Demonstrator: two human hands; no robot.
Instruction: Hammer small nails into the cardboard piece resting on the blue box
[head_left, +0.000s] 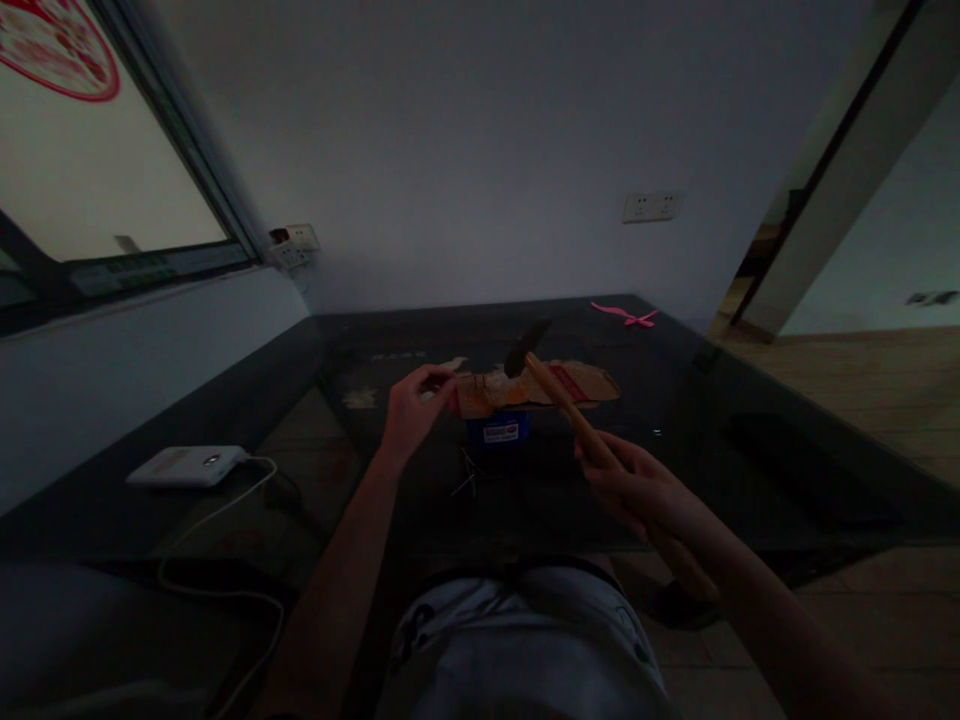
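Observation:
My right hand (637,485) is wrapped round the wooden handle of a hammer (568,408). The hammer's dark head is raised just over a torn strip of brown cardboard (592,382). At the strip's left end, the fingers of my left hand (417,408) are closed on its edge; the fingertips are partly hidden. Thin upright marks near that end look like nails, too dim to be sure. Beneath the cardboard sits a blue box (499,430) with a white label. Several thin nails (471,480) lie loose on the dark tabletop in front of it.
A white power bank (189,466) with a cable lies at the left of the dark table (405,530). A pink ribbon (628,315) is at the far right corner. Toward the right edge rests a flat black object (810,468). Wall sockets (651,207) are behind.

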